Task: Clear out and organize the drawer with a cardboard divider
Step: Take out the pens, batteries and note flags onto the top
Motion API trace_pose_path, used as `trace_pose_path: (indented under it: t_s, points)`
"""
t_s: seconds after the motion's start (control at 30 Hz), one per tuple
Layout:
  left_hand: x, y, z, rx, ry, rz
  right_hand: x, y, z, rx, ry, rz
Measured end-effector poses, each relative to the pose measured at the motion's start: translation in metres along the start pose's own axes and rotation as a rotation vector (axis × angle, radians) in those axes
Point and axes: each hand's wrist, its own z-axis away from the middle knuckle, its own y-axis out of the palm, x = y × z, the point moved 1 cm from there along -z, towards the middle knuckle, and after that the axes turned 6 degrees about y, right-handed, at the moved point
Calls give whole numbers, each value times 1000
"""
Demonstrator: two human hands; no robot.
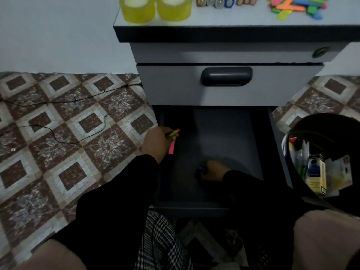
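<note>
Bottom drawer (pixel 212 193) of pedestal pulled open, dark inside. Left hand (pixel 156 145) at drawer's left edge, grip pinching pink and yellow sticky flags (pixel 171 148). Right hand (pixel 213 170) low in drawer, fingers curled round small blue object (pixel 200 168), blurred. Tape rolls (pixel 154 7) on desk (pixel 224 19).

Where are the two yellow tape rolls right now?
The tape rolls sit side by side on the cabinet top, at its left end in the head view, left of the small clips.
</note>
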Motion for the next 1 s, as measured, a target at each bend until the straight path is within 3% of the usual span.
trace_pose_path:
  t_s: [0.13, 0.27, 0.47, 0.77, 0.9, 1.0]
  points:
    - [-9, 10, 15, 69, -51, 141, -16, -21, 19, -42, 79, -421]
    - [-31, 18, 25, 88, -93, 288, -14, -51, 54, -67, 143, -642]
    - [-92, 9, 33, 78, -131, 554, -13, -103, 108, -106, 121, -787]
    - [-203, -33, 23, 45, -14, 777, -5, -219, 177, -268, 34, -910]
    - [-247, -48, 6, 35, 24, 801, 2, -270, 190, -317, 16, -982]
    - [-269, -52, -19, -37, 58, 692, 5, -304, 190, -377, 29, -897]
